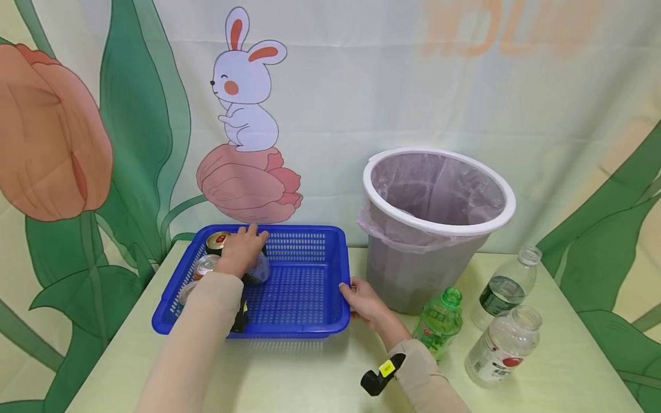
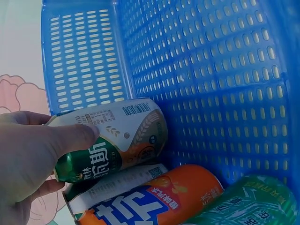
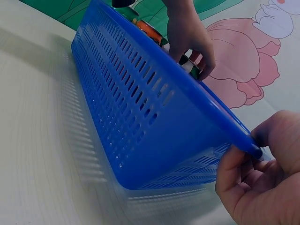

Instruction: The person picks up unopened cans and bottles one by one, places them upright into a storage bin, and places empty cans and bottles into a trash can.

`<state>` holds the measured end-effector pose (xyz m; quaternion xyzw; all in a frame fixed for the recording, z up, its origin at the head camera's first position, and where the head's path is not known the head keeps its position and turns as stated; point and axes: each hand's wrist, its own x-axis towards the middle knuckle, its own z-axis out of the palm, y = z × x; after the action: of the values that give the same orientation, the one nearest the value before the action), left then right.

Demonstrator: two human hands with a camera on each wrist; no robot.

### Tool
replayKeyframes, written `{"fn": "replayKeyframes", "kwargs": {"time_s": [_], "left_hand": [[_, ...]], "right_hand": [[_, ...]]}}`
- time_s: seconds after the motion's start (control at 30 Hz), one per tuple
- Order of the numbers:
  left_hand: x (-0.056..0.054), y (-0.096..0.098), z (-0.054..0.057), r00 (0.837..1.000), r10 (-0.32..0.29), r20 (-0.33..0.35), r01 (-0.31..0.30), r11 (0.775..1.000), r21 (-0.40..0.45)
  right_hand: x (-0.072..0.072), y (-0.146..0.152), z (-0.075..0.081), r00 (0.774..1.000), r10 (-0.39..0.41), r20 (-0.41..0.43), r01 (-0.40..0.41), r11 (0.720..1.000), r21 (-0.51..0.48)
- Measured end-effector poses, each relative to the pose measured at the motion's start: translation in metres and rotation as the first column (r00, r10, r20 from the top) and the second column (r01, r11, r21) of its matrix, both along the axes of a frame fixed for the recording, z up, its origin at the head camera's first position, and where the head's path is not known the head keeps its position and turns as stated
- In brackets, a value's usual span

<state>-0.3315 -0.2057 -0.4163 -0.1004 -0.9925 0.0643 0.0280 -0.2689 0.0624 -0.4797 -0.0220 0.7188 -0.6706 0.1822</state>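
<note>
A blue plastic basket (image 1: 304,329) stands on the table with drink cans along its left side. My left hand (image 1: 240,252) reaches into it and grips a white-and-green can (image 2: 129,129), thumb across the label and fingers around the end. Just beneath that can lies another pale can (image 2: 124,185), partly covered. Beside it are an orange can (image 2: 190,192) and a green can (image 2: 255,201). At the basket's right end, my right hand (image 1: 365,299) pinches the rim between thumb and curled fingers, as the right wrist view also shows.
Behind my right hand stands a grey trash bin (image 1: 413,269) with a white rim and a liner. To the right are a green bottle (image 1: 439,324), a clear bottle with a dark label (image 1: 501,295) and a wide clear bottle (image 1: 498,350). A printed curtain (image 1: 330,115) hangs behind the table.
</note>
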Motion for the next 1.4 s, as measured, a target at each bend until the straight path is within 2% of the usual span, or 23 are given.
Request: {"fn": "replayKeyframes", "kwargs": {"time_s": [0.33,0.73,1.07,1.4], "left_hand": [[-0.0034,-0.0039,-0.0020,0.998,0.048,0.027,-0.048,0.999,0.001],[-0.0077,0.0020,0.0007,0.999,0.046,0.017,-0.046,0.999,0.017],[-0.0035,-0.0009,0.0011,1.000,0.025,0.009,-0.025,0.999,0.043],[-0.0017,-0.0041,-0.0026,0.997,0.016,0.078,-0.025,0.993,0.114]], "right_hand": [[0.0007,-0.0055,-0.0019,1.000,0.007,-0.004,-0.007,1.000,-0.007],[-0.0021,-0.0024,-0.0001,1.000,-0.007,-0.007,0.007,1.000,0.000],[-0.0020,-0.0019,0.0003,1.000,-0.009,-0.001,0.009,1.000,0.006],[-0.0010,-0.0011,-0.0011,1.000,-0.022,0.001,0.022,1.000,0.022]]}}
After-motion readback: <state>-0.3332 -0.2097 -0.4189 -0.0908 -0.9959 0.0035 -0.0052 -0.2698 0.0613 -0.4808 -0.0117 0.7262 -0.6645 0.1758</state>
